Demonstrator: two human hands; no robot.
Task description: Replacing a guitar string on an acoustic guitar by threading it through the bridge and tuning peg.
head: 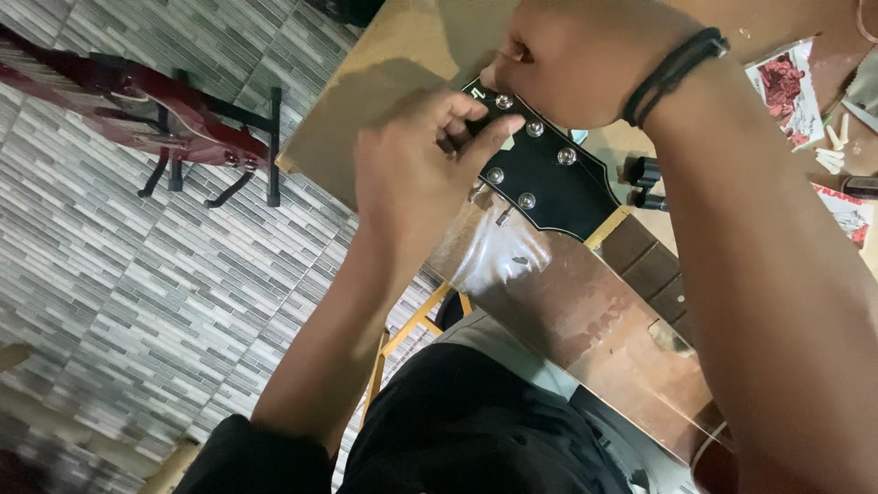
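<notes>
No box, bowl or tray shows plainly here, so nothing can be told of contents. The glossy black guitar headstock with silver tuning posts (pixel 540 178) lies on the brown wooden table (pixel 402 64), near its edge, with six round metal posts standing in two rows on its face. A pale cream binding rims it, and it joins a dark brown fretted guitar neck (pixel 654 270) that runs toward the lower right. A sheet of clear shiny plastic wrap (pixel 498 252) lies just below the headstock.

The left hand (pixel 412 169) is curled, its thumb and fingers pinching at the upper end of the headstock; what it pinches is too small to tell. The right hand (pixel 567 64), with black cord bands at the wrist, is closed over the top of the headstock. A dark red guitar on a black stand (pixel 155 119) rests on the grey tiled floor (pixel 137 302), well apart.
</notes>
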